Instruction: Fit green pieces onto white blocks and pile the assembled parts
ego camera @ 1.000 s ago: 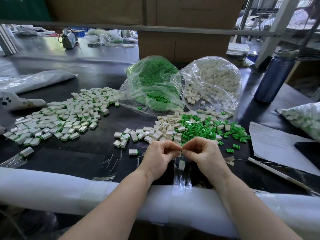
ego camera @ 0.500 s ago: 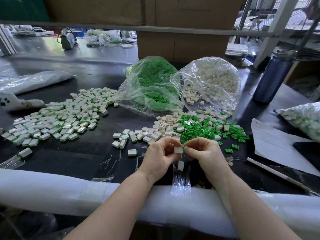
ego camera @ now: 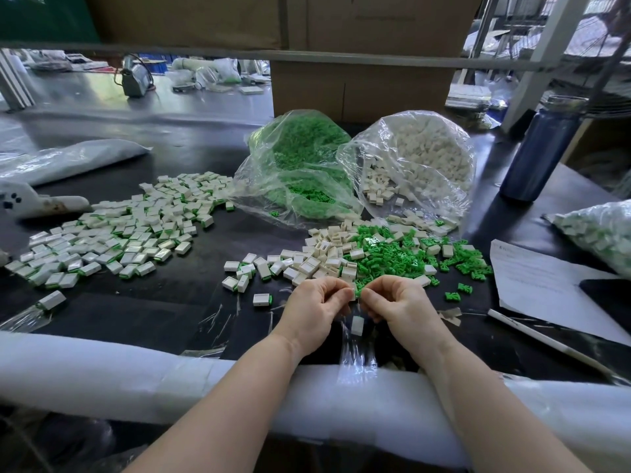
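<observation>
My left hand [ego camera: 316, 310] and my right hand [ego camera: 397, 303] meet near the table's front edge. The left fingers pinch a white block [ego camera: 350, 294], mostly hidden. The right fingertips pinch a green piece [ego camera: 358, 291] against it. Another white block [ego camera: 357, 325] lies on the table just below the hands. Loose white blocks [ego camera: 324, 256] and loose green pieces [ego camera: 396, 257] are heaped right behind the hands. A wide pile of assembled parts [ego camera: 126, 233] spreads over the left of the table. One assembled part [ego camera: 262, 299] lies alone left of my left hand.
Two open plastic bags stand at the back: green pieces [ego camera: 300, 165] and white blocks [ego camera: 420, 158]. A blue bottle [ego camera: 543, 151] stands at the right, with a bag of parts [ego camera: 601, 233], paper sheet [ego camera: 546, 285] and pen [ego camera: 546, 343]. A white foam roll [ego camera: 102, 370] pads the front edge.
The white block, plainly visible between my fingers half a second ago, is now mostly covered. A green piece now shows at my right fingertips, pressed to it. The hands stay put.
</observation>
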`<state>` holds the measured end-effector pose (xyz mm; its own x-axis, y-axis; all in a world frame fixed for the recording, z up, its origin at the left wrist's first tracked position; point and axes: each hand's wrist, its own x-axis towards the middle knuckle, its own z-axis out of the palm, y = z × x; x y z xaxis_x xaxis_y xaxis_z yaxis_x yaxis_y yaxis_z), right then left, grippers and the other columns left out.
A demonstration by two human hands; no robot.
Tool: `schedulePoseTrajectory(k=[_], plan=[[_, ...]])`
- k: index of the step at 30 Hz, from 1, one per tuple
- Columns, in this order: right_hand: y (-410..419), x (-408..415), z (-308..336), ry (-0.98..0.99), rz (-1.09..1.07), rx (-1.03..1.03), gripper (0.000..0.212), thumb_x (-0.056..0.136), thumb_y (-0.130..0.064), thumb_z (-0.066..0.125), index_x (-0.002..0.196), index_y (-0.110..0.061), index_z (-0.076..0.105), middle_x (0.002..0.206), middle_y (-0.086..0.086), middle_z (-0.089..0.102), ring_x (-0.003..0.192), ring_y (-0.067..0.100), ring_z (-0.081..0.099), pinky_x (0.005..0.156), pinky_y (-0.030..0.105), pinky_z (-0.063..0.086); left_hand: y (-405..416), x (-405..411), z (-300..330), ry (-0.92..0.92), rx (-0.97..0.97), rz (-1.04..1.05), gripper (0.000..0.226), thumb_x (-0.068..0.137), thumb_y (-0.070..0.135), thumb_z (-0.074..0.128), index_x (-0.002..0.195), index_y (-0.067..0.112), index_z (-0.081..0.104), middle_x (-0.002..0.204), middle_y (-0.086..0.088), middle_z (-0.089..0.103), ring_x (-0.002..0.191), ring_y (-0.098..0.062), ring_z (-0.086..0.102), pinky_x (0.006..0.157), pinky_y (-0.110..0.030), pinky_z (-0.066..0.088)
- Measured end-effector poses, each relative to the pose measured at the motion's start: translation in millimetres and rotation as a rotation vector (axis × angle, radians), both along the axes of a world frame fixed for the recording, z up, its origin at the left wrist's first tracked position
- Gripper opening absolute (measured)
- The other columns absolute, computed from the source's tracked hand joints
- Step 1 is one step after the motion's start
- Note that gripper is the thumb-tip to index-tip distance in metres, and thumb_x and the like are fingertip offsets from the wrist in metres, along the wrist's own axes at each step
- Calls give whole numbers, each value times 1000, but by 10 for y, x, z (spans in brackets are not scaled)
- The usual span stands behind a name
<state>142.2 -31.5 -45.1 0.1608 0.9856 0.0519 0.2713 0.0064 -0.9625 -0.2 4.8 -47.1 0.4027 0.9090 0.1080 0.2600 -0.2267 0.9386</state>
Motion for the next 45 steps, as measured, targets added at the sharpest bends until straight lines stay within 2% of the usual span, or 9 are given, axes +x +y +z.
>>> schedulePoseTrajectory(k=[11,17,21,24,26,30,33,38,45], plan=[[-13,15,19,-103,51,-26,16,86,-4,61,71,-9,63,62,2,59,58,10,52,60,23,46,12,-34,-39,108,51,-44,20,89,16,60,73,27,64,56,16,57,55,5,51,67,-19,45],[-10,-20,9,25,-7,55,16,87,0,59,84,-15,63,69,6,62,60,7,56,57,20,49,-5,24,-27,-14,9,-21,8,91,14,57,90,18,64,73,2,63,67,-9,57,72,-27,50],[-3,-7,14,83,-49,67,20,84,6,59,75,-12,63,65,2,63,55,6,56,52,18,48,-25,14,-10,10,26,-47,15,89,13,60,90,24,50,73,-3,62,64,-11,55,68,-22,46],[3,-7,7,102,-64,51,20,83,6,60,74,-11,64,64,1,64,52,3,56,50,16,47,-28,14,-18,101,86,-40,25,83,8,67,88,24,48,72,3,57,60,-3,50,65,-12,41],[-1,-1,4,108,-61,45,18,83,5,62,75,-10,66,63,-1,65,52,3,58,50,15,47,-28,17,-15,88,103,-14,22,82,8,68,88,21,51,72,6,55,61,-1,51,65,-9,41],[-8,25,11,173,-44,50,16,85,1,62,76,-10,69,61,0,68,55,5,62,51,15,48,-13,12,-15,13,89,8,5,87,12,63,91,11,61,87,-9,65,82,-20,62,81,-27,50],[-7,12,6,147,-42,58,18,86,0,62,72,-11,67,60,2,67,52,5,60,50,16,48,6,1,-13,-3,47,26,8,88,16,62,89,9,65,83,-5,65,77,-15,58,80,-30,50],[13,-13,-9,99,-62,24,17,88,-5,60,72,-9,63,61,5,63,53,8,57,50,16,48,8,-6,2,-11,13,3,8,88,15,61,82,17,65,68,10,60,59,5,52,65,-11,41],[-3,-34,7,-133,-14,26,22,87,-8,62,66,-15,62,58,-1,60,49,1,51,53,16,44,-8,-4,-12,131,75,-4,12,88,16,61,77,19,65,65,14,57,61,1,50,64,-10,39]])
